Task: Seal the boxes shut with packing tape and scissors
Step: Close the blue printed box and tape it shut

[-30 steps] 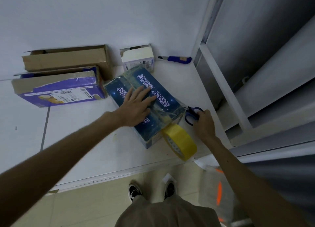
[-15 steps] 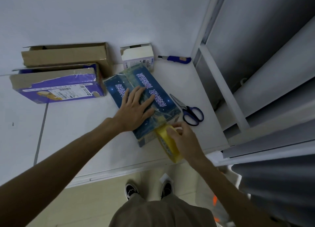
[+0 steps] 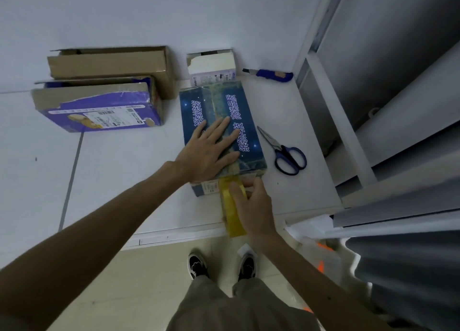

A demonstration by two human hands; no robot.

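The blue box point(image 3: 245, 111) is found lying flat on the white table point(image 3: 124, 181), its near end close to the table's front edge. At that near end a yellow tape roll point(image 3: 230, 206) is gripped by the right hand point(image 3: 257, 206), whose fingers are curled round it, and the roll is held against the end face of the box. A little farther in, the lid is pressed down by the left hand point(image 3: 206, 151), which lies flat with straight, spread fingers and grasps nothing. A glossy tape strip point(image 3: 216, 101) can be seen laid along the middle seam of the lid, from the far edge toward the roll; whether it is joined to the roll cannot be told with certainty, though it is judged uncut. The scissors point(image 3: 286, 154) are left lying on the table just beside the box on its right, held by no hand, so the cutting step is judged not yet done. Farther back, a purple box point(image 3: 99, 106), a brown box point(image 3: 109, 62) and a small white box point(image 3: 211, 67) are seen with their flaps open and no tape on them, and these are judged left to be sealed. A blue knife point(image 3: 268, 73) lies by the wall.
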